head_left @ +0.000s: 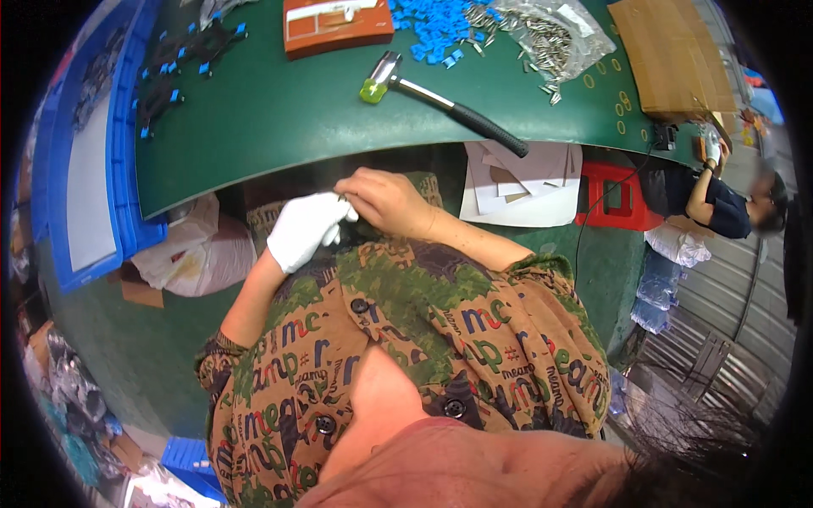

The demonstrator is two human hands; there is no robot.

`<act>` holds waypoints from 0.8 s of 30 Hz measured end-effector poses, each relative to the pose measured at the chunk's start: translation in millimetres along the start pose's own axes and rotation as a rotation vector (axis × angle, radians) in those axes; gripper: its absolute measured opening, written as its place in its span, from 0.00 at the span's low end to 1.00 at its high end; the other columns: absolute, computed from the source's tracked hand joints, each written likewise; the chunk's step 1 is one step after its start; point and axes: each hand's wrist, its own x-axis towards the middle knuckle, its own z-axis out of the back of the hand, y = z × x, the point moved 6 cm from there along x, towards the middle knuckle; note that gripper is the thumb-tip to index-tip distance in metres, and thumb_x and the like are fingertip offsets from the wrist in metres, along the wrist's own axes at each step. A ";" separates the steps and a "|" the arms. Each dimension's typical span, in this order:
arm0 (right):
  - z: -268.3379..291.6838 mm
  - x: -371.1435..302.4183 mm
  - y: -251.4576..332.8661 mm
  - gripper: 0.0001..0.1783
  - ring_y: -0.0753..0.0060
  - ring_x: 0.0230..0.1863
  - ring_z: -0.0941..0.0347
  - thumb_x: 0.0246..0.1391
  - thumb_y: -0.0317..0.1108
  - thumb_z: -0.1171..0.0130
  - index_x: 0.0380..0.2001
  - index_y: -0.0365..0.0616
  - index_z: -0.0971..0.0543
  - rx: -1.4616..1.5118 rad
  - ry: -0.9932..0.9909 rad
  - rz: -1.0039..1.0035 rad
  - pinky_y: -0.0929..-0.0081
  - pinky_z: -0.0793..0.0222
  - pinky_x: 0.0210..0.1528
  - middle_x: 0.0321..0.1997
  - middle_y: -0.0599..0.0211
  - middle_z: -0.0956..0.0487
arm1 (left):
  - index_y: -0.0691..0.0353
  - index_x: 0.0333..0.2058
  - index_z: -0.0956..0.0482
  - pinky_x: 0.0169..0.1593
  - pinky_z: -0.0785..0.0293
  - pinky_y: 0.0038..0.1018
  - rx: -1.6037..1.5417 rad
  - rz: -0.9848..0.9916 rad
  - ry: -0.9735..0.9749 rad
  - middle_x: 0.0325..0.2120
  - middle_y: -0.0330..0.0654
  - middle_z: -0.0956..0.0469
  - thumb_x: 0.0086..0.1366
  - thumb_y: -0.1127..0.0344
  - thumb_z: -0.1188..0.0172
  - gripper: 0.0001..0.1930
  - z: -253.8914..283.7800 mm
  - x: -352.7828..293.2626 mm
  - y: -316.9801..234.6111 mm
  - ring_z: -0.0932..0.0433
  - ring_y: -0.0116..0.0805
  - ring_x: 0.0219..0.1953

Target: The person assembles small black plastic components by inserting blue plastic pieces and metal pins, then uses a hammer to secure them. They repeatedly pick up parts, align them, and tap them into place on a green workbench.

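Observation:
My left hand (306, 229), in a white glove, is held in front of my body below the table's near edge, its fingers curled in. Against it lies my bare right hand (391, 201), also with bent fingers. The fingertips of both hands meet, and something small and dark seems to show between them, too small to name. On the green table (279, 110) above the hands lies a hammer (449, 103) with a clear yellow-green face, a metal shaft and a black grip. Its grip end reaches over the near edge.
Blue plastic parts (428, 25), an orange-brown box (334, 34) and a bag of metal pins (550, 42) lie at the back. Black pieces with blue ends (199, 46) are at left, beside a blue crate (127, 169). A cardboard box (673, 59) and another person (720, 203) are at right.

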 end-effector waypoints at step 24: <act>190.6 74.7 -75.4 0.12 0.57 0.45 0.18 0.63 0.44 0.39 0.43 0.55 0.14 -0.708 0.091 -0.197 0.59 0.22 0.47 0.42 0.68 0.18 | 0.64 0.35 0.15 0.30 0.29 0.24 0.150 -0.079 0.023 0.15 0.36 0.28 0.74 0.60 0.43 0.15 -1.6 2.4 -21.0 0.27 0.23 0.20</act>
